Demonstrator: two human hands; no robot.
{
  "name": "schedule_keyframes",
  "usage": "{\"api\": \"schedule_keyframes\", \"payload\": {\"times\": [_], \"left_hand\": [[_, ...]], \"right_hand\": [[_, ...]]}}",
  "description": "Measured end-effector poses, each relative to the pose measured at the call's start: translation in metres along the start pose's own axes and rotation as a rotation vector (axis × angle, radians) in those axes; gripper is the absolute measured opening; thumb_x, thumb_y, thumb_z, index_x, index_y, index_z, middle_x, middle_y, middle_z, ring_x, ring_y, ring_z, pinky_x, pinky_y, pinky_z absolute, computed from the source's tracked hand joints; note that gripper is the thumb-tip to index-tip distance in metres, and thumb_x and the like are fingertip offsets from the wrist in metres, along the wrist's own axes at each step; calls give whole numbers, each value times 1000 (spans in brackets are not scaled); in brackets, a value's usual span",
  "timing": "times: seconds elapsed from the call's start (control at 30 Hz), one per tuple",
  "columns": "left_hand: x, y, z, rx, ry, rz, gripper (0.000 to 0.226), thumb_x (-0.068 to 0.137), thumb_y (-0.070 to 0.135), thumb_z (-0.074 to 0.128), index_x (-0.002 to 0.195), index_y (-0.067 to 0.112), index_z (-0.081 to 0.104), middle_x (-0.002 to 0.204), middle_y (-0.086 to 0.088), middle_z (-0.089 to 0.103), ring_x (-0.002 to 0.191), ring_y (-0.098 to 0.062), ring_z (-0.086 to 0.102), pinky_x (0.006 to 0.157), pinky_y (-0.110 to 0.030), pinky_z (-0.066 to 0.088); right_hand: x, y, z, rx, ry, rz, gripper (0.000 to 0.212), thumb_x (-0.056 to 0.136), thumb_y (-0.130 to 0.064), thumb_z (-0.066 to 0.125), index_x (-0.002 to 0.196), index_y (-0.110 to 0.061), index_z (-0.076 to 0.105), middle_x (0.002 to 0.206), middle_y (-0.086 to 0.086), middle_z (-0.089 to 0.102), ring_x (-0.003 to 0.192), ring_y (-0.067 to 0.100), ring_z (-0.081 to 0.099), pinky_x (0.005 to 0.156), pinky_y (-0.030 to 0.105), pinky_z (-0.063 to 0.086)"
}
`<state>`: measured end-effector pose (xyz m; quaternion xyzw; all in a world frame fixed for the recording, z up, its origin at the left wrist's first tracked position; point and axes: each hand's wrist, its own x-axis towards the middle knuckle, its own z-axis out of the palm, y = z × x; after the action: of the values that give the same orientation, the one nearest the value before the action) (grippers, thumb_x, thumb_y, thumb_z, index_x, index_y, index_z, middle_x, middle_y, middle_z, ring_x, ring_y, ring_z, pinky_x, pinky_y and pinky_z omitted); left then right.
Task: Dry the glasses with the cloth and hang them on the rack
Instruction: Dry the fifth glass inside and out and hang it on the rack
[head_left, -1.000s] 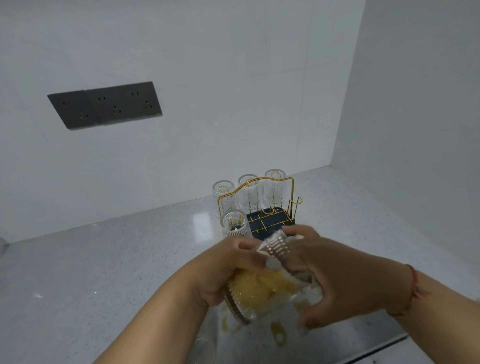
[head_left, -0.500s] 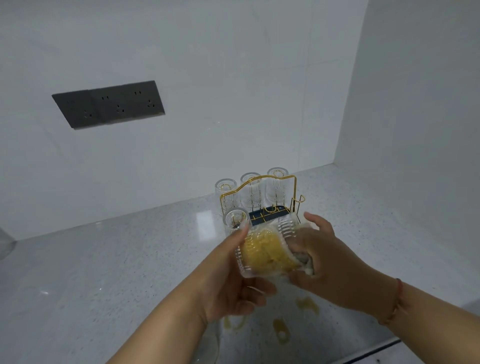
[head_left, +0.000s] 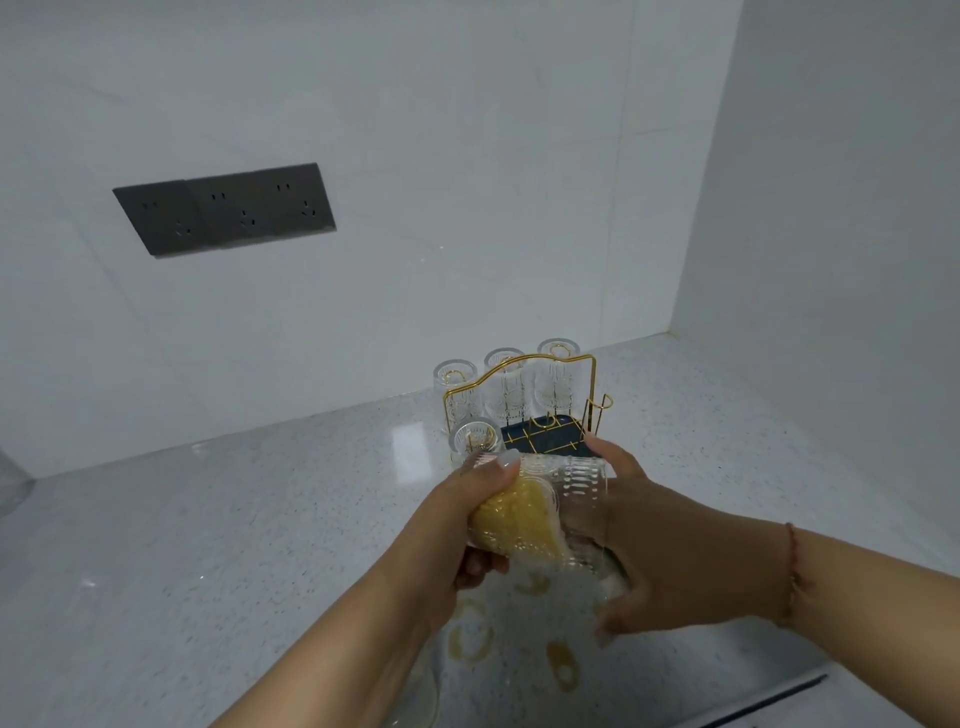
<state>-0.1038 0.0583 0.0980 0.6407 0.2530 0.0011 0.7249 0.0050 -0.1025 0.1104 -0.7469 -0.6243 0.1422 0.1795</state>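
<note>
Sideways, glass (head_left: 563, 499) gripped by right hand (head_left: 670, 551), left hand (head_left: 457, 525) pinching yellow cloth (head_left: 511, 519) stuffed inside to wipe; rack (head_left: 545, 410) just beyond, four glasses hung.

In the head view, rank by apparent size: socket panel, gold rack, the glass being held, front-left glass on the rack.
1. Socket panel
2. Gold rack
3. Held glass, near the rack's size; it is nearer the camera, so unsure
4. Front-left glass

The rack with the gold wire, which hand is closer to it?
Right. The right hand grips the glass, its thumb tip almost at the rack tray. The left hand, pushing the cloth in, sits lower left.
</note>
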Motion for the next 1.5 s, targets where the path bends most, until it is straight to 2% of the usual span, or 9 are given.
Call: {"api": "schedule_keyframes", "payload": {"times": [0.13, 0.33, 0.43, 0.53, 0.73, 1.1, 1.27, 1.4, 1.5], "left_hand": [[3, -4, -1, 25, -15, 198, 58, 55, 63, 65, 98, 25, 63, 63, 10, 64, 49, -6, 53, 46, -18, 36], [9, -11, -2, 91, -86, 448, 73, 55, 76, 74, 106, 27, 58, 82, 5, 64, 70, -13, 60, 55, -24, 45], [14, -10, -10, 217, -114, 380, 69, 58, 73, 74, 114, 41, 52, 89, 4, 66, 67, -17, 57, 47, -25, 42], [16, -4, -16, 77, -187, 161, 76, 62, 60, 72, 129, 34, 49, 88, -1, 68, 55, -22, 55, 42, -24, 40], [19, 0, -10, -196, -120, -76, 45, 63, 56, 68, 84, 17, 60, 53, -1, 54, 37, -9, 31, 37, -17, 24], [24, -16, -16, 106, -130, 374, 56, 64, 55, 71, 110, 27, 53, 81, 0, 59, 53, -9, 49, 43, -22, 38], [24, -12, -24, 132, -217, 207, 65, 66, 51, 74, 123, 30, 51, 98, -10, 63, 64, -23, 63, 44, -26, 43], [24, -7, -17, -132, -171, -112, 58, 71, 68, 61, 103, 19, 59, 65, -5, 60, 43, -15, 46, 38, -18, 34], [24, -9, -10, -146, -88, -57, 49, 71, 60, 67, 100, 21, 58, 70, -5, 58, 39, -9, 40, 38, -18, 30]], "right_hand": [[-2, -2, -15, 557, -101, 82, 59, 67, -11, 82, 117, -32, 57, 112, -22, 65, 108, -2, 59, 94, 20, 48], [4, 5, -11, 1178, 9, 119, 29, 70, 7, 64, 79, -17, 77, 72, 1, 74, 71, 11, 72, 65, 21, 56], [7, 13, -5, 773, 101, 189, 39, 70, -27, 81, 98, -1, 69, 94, 28, 68, 91, 47, 65, 84, 57, 52], [10, 18, -1, 452, 125, 109, 47, 77, -32, 74, 113, -4, 64, 108, 10, 69, 102, 25, 65, 95, 34, 50], [16, 18, 12, -537, 125, -74, 43, 82, -49, 49, 123, -37, 54, 125, -20, 59, 119, -1, 50, 115, 55, 4], [15, 16, -1, 1428, -130, 138, 50, 50, -22, 88, 98, -22, 73, 101, 0, 74, 100, 17, 68, 80, 24, 54], [16, 21, 2, 560, -12, 143, 39, 70, -31, 78, 106, -27, 63, 101, -11, 68, 97, 4, 64, 85, 17, 50], [20, 30, 13, -380, 57, -42, 47, 81, -67, 41, 109, -37, 63, 102, -24, 67, 111, -10, 49, 118, 40, 0], [22, 30, 20, -426, 53, -35, 51, 81, -68, 38, 113, -36, 62, 106, -25, 66, 116, -11, 45, 117, 46, 0]]}}
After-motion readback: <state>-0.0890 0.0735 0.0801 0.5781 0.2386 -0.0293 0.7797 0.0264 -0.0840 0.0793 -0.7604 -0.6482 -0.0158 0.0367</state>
